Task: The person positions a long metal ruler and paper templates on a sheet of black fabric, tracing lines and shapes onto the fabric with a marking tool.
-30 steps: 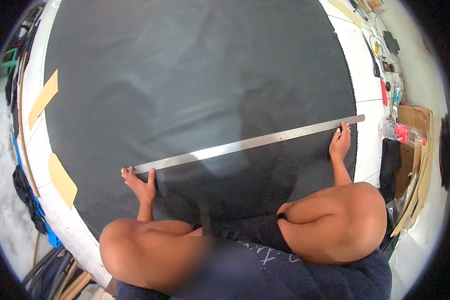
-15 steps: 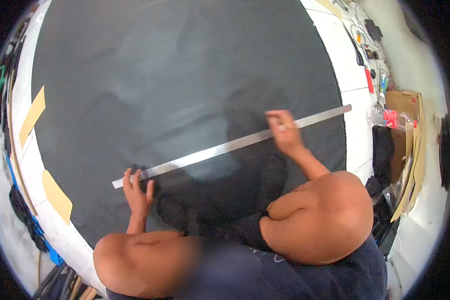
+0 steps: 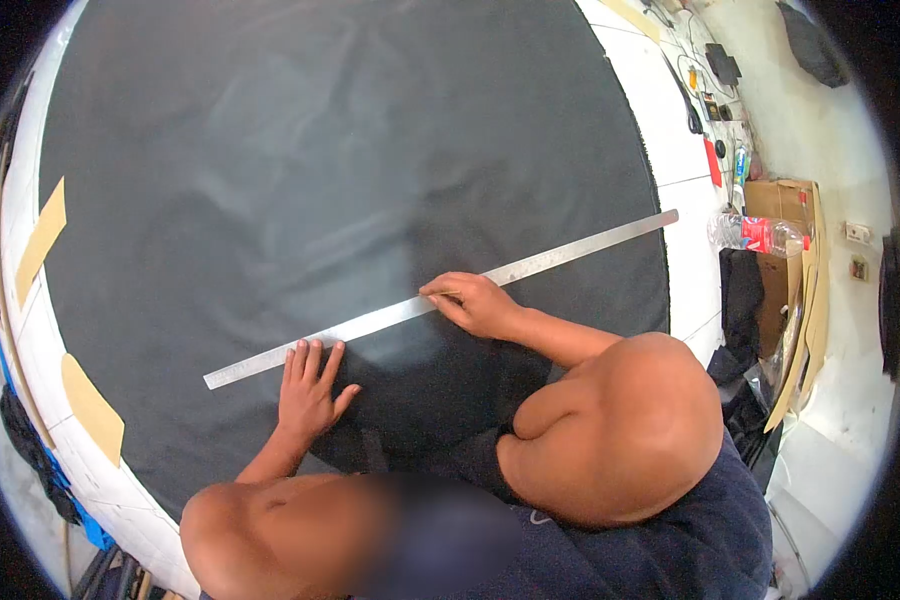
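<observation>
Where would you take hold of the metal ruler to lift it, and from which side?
Probably the right end of the metal ruler, from above, pinching its two long edges. It is thin and lies flat, but that end pokes past the edge of the dark cloth, away from the left hand and right hand.

The black cloth (image 3: 370,130) runs off the top edge; the ruler (image 3: 570,253) (its scale, anyway) is unreadable.
</observation>
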The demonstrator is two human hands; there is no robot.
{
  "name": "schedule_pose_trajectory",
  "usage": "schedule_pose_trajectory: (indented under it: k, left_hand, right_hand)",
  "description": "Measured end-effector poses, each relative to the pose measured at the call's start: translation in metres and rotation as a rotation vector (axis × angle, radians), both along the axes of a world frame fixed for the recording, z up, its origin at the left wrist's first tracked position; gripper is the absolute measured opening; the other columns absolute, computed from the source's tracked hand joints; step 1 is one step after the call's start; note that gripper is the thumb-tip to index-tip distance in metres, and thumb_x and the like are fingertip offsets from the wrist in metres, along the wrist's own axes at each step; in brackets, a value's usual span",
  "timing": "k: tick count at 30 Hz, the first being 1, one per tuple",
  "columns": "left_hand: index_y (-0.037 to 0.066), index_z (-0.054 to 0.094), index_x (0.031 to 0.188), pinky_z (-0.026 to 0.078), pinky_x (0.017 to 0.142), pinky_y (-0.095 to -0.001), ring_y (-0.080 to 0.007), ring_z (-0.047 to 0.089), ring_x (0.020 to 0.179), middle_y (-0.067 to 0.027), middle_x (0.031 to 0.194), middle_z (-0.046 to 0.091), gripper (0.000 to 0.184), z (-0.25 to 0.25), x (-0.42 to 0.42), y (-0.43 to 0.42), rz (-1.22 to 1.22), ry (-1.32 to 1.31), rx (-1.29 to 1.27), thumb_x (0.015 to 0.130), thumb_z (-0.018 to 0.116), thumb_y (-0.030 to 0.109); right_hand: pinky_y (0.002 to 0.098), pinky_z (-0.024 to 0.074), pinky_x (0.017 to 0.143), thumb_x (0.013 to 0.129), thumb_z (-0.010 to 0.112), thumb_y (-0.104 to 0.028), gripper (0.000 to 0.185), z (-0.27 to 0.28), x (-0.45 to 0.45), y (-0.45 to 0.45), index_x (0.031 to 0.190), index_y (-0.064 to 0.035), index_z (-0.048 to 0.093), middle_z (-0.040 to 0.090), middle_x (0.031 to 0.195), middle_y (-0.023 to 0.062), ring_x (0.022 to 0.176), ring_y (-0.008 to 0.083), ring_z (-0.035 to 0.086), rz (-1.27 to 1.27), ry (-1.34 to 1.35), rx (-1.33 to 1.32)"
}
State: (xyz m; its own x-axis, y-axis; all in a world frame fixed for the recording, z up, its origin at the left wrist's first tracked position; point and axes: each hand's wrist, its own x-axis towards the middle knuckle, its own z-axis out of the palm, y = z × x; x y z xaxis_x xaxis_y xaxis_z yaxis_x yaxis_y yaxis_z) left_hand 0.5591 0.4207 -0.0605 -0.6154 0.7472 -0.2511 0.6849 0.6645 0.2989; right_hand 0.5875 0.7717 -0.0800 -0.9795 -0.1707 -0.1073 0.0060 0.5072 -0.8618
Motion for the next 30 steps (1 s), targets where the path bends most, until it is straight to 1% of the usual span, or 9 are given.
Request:
schedule_pose_trajectory:
  k: [5,12,17,19,20,22,25,27,30]
  left_hand:
    - [0.014,0.044,0.148,0.031,0.115,-0.0551,-0.0486,0.039,0.134,-0.0272,0.142,0.045,0.075,0.004,-0.004,0.004,0.013,-0.038,-0.043,0.087,0.068,0.05]
    - [0.011,0.045,0.147,0.032,0.113,-0.0573,-0.0484,0.037,0.136,-0.0268,0.142,0.044,0.079,0.006,-0.003,0.009,0.037,-0.108,-0.043,0.082,0.073,0.047]
    - [0.009,0.044,0.148,0.029,0.115,-0.058,-0.0493,0.035,0.138,-0.0283,0.144,0.042,0.081,0.002,0.0,0.006,0.06,-0.099,-0.082,0.081,0.074,0.045]
    - [0.009,0.044,0.148,0.029,0.115,-0.0582,-0.0495,0.035,0.138,-0.0285,0.143,0.042,0.082,0.001,0.001,0.006,0.064,-0.108,-0.079,0.081,0.074,0.045]
    - [0.008,0.044,0.148,0.029,0.115,-0.0583,-0.0496,0.034,0.138,-0.0287,0.143,0.042,0.082,0.002,0.0,0.006,0.069,-0.113,-0.083,0.081,0.075,0.045]
    - [0.008,0.044,0.148,0.029,0.114,-0.0584,-0.0497,0.034,0.138,-0.0287,0.143,0.042,0.083,0.004,-0.002,0.008,0.057,-0.115,-0.086,0.081,0.075,0.045]
    - [0.008,0.043,0.148,0.03,0.114,-0.0586,-0.05,0.035,0.138,-0.0288,0.143,0.042,0.083,-0.001,-0.001,0.004,0.039,-0.099,-0.079,0.08,0.075,0.044]
    - [0.008,0.042,0.148,0.03,0.114,-0.0588,-0.0501,0.035,0.138,-0.0288,0.143,0.042,0.083,-0.002,0.0,0.003,0.028,-0.081,-0.067,0.08,0.076,0.043]
    - [0.008,0.042,0.149,0.03,0.114,-0.0588,-0.0504,0.035,0.137,-0.0291,0.143,0.042,0.084,-0.002,-0.001,0.004,0.048,-0.107,-0.097,0.08,0.076,0.042]
  right_hand:
    - [0.0415,0.0534,0.085,0.096,0.061,-0.017,0.02,-0.004,-0.004,0.001,0.11,-0.0038,0.068,0.069,0.107,0.0136,0.1,0.0325,0.066,0.091,0.015,0.031]
    - [0.0432,0.0509,0.092,0.095,0.059,-0.022,0.021,0.022,0.017,0.07,0.104,-0.0059,0.069,0.069,0.111,0.0154,0.106,0.0351,0.064,-0.063,-0.182,0.227]
    - [0.0349,0.0513,0.087,0.098,0.057,-0.028,0.031,0.024,0.056,0.162,0.108,-0.0022,0.07,0.07,0.107,0.0134,0.098,0.0245,0.067,-0.597,-0.289,0.261]
    - [0.0355,0.0527,0.083,0.099,0.057,-0.03,0.031,0.049,0.053,0.188,0.107,-0.0022,0.069,0.073,0.096,0.0129,0.09,0.0244,0.07,-0.78,-0.466,0.369]
    - [0.0358,0.053,0.081,0.099,0.056,-0.03,0.032,0.02,0.071,0.221,0.108,-0.0013,0.068,0.073,0.094,0.0131,0.089,0.024,0.071,-0.773,-0.292,0.455]
    - [0.0353,0.0536,0.076,0.1,0.055,-0.029,0.032,0.013,0.081,0.261,0.108,-0.0001,0.067,0.073,0.09,0.0121,0.084,0.022,0.071,-0.861,-0.245,0.466]
    - [0.0338,0.0537,0.071,0.101,0.054,-0.028,0.03,0.012,0.088,0.31,0.108,-0.0008,0.066,0.072,0.086,0.0099,0.073,0.0187,0.068,-1.011,-0.333,0.491]
    - [0.0331,0.0532,0.066,0.101,0.053,-0.027,0.029,-0.008,0.098,0.346,0.108,-0.0017,0.065,0.071,0.082,0.0083,0.065,0.0159,0.065,-1.05,-0.269,0.649]
    - [0.0333,0.0535,0.066,0.101,0.053,-0.027,0.027,-0.021,0.101,0.364,0.107,-0.003,0.065,0.071,0.082,0.0081,0.066,0.0153,0.066,-1.166,-0.227,0.604]
